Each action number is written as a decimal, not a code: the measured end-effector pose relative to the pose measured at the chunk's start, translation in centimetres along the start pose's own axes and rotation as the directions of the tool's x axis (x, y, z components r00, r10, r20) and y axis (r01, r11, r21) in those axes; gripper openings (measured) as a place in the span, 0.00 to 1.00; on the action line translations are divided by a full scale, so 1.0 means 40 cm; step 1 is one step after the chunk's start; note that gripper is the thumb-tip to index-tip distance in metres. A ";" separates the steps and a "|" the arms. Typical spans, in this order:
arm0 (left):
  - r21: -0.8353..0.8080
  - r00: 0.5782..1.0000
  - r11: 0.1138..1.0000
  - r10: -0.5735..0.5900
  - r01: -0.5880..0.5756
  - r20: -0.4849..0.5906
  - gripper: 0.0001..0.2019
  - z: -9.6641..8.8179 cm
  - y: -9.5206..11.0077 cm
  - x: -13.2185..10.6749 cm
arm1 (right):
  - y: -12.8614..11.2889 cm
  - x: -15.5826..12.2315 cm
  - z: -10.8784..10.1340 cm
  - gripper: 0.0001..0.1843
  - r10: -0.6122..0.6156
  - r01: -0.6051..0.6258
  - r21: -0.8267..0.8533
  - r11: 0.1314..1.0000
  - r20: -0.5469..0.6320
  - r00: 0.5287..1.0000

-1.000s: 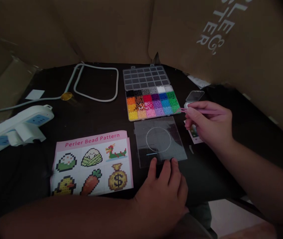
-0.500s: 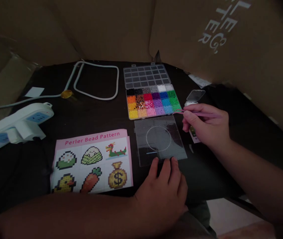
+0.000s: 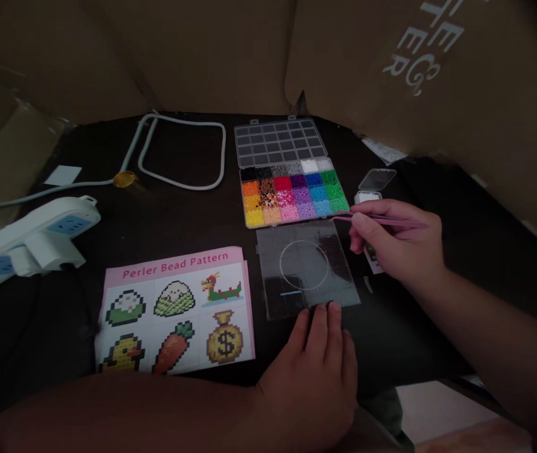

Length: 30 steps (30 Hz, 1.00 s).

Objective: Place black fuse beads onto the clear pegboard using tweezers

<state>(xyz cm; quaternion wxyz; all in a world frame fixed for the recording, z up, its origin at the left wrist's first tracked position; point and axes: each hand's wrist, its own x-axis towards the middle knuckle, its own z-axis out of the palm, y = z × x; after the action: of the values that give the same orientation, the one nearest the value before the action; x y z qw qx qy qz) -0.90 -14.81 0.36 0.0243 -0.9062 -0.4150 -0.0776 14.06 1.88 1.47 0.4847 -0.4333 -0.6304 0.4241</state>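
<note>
My right hand (image 3: pixel 398 242) pinches pink tweezers (image 3: pixel 391 220), whose tips point left at the front edge of the bead box, just above the pegboard's far edge. Whether a bead is between the tips is too small to tell. My left hand (image 3: pixel 315 365) lies palm down, fingers stretched out, with its fingertips at the near edge of the clear square pegboard (image 3: pixel 272 245). A short light-blue row of beads (image 3: pixel 291 292) sits on the board's lower left part. Behind the board, the open bead box (image 3: pixel 275 224) holds beads sorted by colour in compartments; some brown and red ones look mixed.
A Perler bead pattern sheet (image 3: pixel 202 318) lies left of the board. A white power strip (image 3: pixel 67 220) and a looped grey cable (image 3: pixel 225 157) are farther left. A small open clear case (image 3: pixel 369 195) stands beyond my right hand. Cardboard walls (image 3: pixel 211 56) enclose the back.
The tweezer tips have drawn slightly toward me, from the box's front edge toward the pegboard. My left hand stays at the board's near edge. The whole view has shifted a little.
</note>
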 end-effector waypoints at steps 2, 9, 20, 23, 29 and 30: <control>-0.002 1.000 1.000 0.001 -0.001 -0.001 0.26 0.000 0.001 0.001 | -0.001 0.001 0.000 0.05 0.002 -0.002 -0.003 1.000 -0.008 1.000; -0.006 1.000 1.000 -0.011 0.011 0.000 0.24 0.002 0.002 0.002 | 0.014 0.015 -0.003 0.05 0.010 -0.009 0.050 0.999 -0.017 1.000; 0.003 1.000 1.000 -0.003 0.003 0.000 0.26 0.004 0.004 -0.003 | 0.010 0.015 0.004 0.05 0.031 -0.031 0.052 0.998 -0.003 1.000; 0.007 1.000 1.000 0.004 -0.004 0.000 0.26 0.004 0.003 -0.003 | 0.011 0.013 0.002 0.05 0.017 -0.017 0.028 0.999 -0.015 1.000; 0.004 1.000 1.000 0.020 -0.020 0.005 0.26 0.003 0.000 -0.002 | 0.005 0.010 0.006 0.05 -0.032 0.033 0.012 0.999 -0.058 0.998; 0.003 1.000 1.000 0.018 -0.018 0.006 0.26 0.003 0.000 -0.002 | 0.003 0.010 0.007 0.05 -0.050 0.051 0.020 0.998 -0.071 0.996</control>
<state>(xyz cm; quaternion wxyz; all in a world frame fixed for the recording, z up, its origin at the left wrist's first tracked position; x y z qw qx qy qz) -0.94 -14.84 0.25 0.0251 -0.9101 -0.4069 -0.0739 13.76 2.26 1.42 0.5219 -0.4266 -0.6191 0.4030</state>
